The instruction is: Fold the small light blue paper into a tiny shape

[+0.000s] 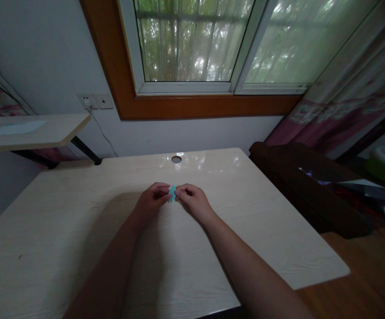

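Note:
A small turquoise piece (172, 193) with pointed ends, perhaps folded paper, is held up between my two hands over the desk (209, 230). It is too small to tell its exact kind. My left hand (151, 200) pinches its left side between thumb and fingers. From the right, my right hand (193, 199) grips the other side, thumb and index finger pressed together. The fingertips cover part of the piece. Both forearms reach in from the bottom edge, and shadows fall on the desk beside the left one.
A round cable hole (176, 159) lies near the desk's back edge. At the left, a raised shelf (56, 133) on black legs carries a pale sheet (16, 127). A white cord (102, 133) hangs from the wall socket (95, 101). Dark brown furniture (298, 190) stands right of the desk.

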The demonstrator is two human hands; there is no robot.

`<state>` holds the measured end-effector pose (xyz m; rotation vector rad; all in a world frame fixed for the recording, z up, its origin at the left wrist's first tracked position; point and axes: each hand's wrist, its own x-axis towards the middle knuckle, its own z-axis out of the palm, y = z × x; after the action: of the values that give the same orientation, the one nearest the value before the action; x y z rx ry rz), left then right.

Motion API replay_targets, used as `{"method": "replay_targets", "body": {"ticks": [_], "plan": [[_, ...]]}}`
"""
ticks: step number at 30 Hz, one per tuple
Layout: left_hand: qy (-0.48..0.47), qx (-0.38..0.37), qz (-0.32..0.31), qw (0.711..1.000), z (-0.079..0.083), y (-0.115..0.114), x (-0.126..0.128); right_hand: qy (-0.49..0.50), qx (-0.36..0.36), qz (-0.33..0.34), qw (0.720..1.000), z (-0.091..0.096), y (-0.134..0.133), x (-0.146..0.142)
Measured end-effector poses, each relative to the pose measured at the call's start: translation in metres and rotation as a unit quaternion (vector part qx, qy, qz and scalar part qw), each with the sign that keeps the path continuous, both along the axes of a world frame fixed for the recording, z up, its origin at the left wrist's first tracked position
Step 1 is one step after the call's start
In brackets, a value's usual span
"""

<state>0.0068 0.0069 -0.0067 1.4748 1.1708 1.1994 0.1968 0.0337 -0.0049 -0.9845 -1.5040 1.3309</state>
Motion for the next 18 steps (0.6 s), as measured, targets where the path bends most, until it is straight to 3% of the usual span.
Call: {"method": "replay_targets", "body": {"ticks": [12,18], "plan": [[-0.01,-0.006,0.015,1.0,-0.0014,0.0019,-0.0034,-0.043,0.038,0.013,0.998,-0.0053,-0.0024,0.0016],[-0.036,-0.02,0.019,0.999,-0.0046,0.0031,-0.0065,-0.044,0.113,0.015,0.993,-0.0039,-0.0063,0.0021]]}}
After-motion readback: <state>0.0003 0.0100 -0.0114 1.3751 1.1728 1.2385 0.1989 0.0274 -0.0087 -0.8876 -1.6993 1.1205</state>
